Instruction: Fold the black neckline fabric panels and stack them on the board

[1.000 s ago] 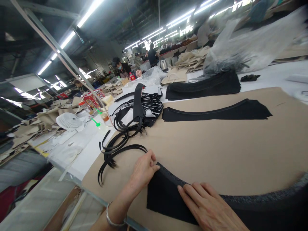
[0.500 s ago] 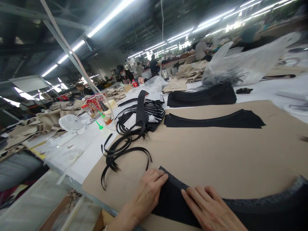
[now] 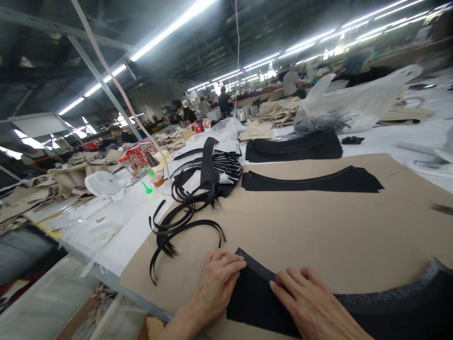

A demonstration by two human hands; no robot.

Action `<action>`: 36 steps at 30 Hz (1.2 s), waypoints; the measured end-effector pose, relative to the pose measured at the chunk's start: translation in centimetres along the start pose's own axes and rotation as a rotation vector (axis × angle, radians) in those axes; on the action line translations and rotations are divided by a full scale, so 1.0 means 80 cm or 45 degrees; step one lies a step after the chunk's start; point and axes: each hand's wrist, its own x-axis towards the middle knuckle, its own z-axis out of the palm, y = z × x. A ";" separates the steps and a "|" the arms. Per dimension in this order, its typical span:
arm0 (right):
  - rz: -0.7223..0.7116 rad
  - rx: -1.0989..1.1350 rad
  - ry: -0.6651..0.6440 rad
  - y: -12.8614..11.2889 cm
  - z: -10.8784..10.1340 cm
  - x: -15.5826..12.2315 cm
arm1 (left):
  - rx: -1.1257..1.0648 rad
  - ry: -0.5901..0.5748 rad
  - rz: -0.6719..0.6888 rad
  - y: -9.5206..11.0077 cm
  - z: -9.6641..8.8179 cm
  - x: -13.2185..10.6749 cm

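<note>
A stack of curved black fabric pieces point(image 3: 255, 297) lies at the near edge of a brown cardboard sheet point(image 3: 311, 226). My left hand point(image 3: 219, 278) rests at the stack's left end, its fingers curled over the corner and pressed on the top piece. My right hand point(image 3: 311, 307) lies flat on the stack just to the right, fingers stretched out towards the left hand. Loose curved black strips point(image 3: 180, 222) lie on the cardboard just beyond my left hand.
Another curved black piece point(image 3: 311, 179) lies farther back on the cardboard, and behind it a thick black stack point(image 3: 293, 146) under a clear plastic bag point(image 3: 354, 104). A small white fan point(image 3: 102, 184) and bottles stand at the left. Other people work at far tables.
The view has tilted up a little. My left hand has slid slightly right along the stack's corner; my right hand stays flat on the fabric.
</note>
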 end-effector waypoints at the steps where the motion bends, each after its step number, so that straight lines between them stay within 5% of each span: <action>1: 0.053 0.059 -0.034 0.000 0.000 0.006 | -0.034 0.033 -0.006 0.001 0.000 0.004; 5: 0.358 0.191 -0.235 -0.006 -0.002 0.036 | -0.073 0.119 -0.088 0.004 -0.006 0.025; 9: 0.568 0.206 -0.370 -0.014 0.001 0.061 | 0.025 -0.210 -0.036 0.002 -0.019 0.053; 12: 0.625 0.202 -0.416 -0.017 0.002 0.074 | 0.078 -0.376 0.015 -0.001 -0.026 0.071; 20: 0.674 0.346 -0.482 -0.013 0.006 0.086 | 0.019 -0.495 0.087 -0.004 -0.029 0.087; 30: 0.594 0.400 -0.325 -0.015 0.027 0.078 | -0.066 -0.322 0.052 -0.019 -0.030 0.076; 36: 0.566 0.387 -0.287 -0.017 0.030 0.079 | 0.066 -0.121 0.124 -0.018 -0.020 0.036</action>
